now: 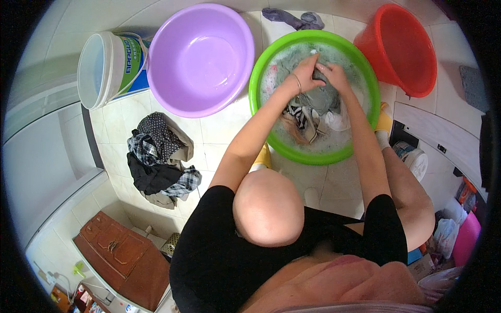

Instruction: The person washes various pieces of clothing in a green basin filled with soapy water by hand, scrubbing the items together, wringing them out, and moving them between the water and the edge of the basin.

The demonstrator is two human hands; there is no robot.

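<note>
A green plastic basin [315, 157] stands on the floor in front of me, holding sudsy water and wet laundry. Over its far half, my left hand [307, 75], with a bangle at the wrist, grips part of a grey garment [321, 98]. Facing it closely, my right hand [333, 77] has its fingers on the same bunched cloth. Part of the fabric is hidden under the hands. Nearer to me in the suds lie a black-and-white striped cloth [300, 116], a beige piece [312, 124] and a white cloth [337, 121].
Left of the green basin stand a purple basin [213, 62] and a white bucket [111, 70]. A red bucket [407, 51] is at the right. Dark clothing [291, 17] lies behind the basin. A heap of clothes [160, 160] rests on the tiles, left of my knee [269, 207].
</note>
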